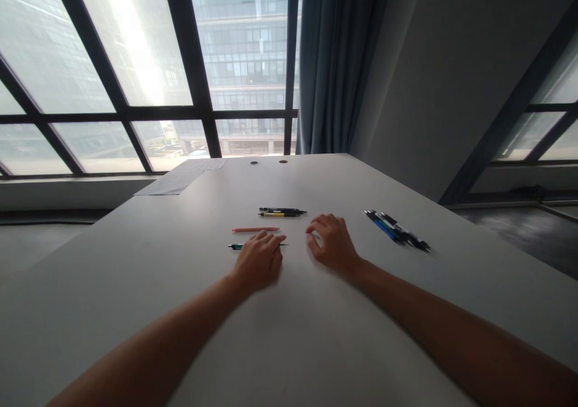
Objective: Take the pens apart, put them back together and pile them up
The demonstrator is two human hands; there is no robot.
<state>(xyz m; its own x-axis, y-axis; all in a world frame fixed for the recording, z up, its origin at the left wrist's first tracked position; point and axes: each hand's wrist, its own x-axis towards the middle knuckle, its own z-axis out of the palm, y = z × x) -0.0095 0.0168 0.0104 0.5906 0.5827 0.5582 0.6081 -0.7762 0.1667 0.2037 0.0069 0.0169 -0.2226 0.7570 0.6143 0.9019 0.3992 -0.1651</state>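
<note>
Left fingers (271,244) partly hide a green pen (235,247); right fingers (323,220) curl (both grips unclear).

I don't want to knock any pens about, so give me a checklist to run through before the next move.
1. Left hand over the green pen: ok; it covers the pen's middle, with both ends showing.
2. Left hand's grip on that pen: cannot tell; the fingers hide it.
3. Right hand free of anything: cannot tell; the fingers curl and the palm is hidden.
4. Orange pen apart from the green one: ok; it lies just beyond it.
5. Pens at the right spread singly: not ok; they lie bunched together.
6. Paper clear of the pens: ok; it lies far left.
</note>
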